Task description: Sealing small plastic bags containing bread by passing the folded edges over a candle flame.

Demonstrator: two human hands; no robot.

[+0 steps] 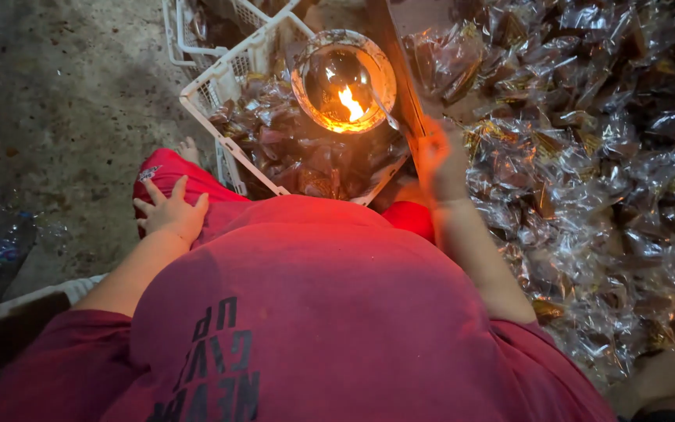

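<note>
Red shirt (314, 312) fills the bottom, left hand (172, 212) resting flat and empty on the knee while the right hand (437, 160) looks pinched on something thin beside the flame bowl (344, 80), wrapped sweets (587, 156) just past it, so probably mid-sealing, next needing a steady reach.

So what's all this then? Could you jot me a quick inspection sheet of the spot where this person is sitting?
Surface: rough concrete floor.
Job's things: heap of clear-wrapped brown sweets; white plastic crate holding more.
Clutter: glass bowl with a small flame inside, on the crate.
Hands: left hand flat on the red-clad knee; right hand at the heap's edge, grip unclear.
Cables: nothing seen.
Surroundings: dim, second crate behind.
</note>
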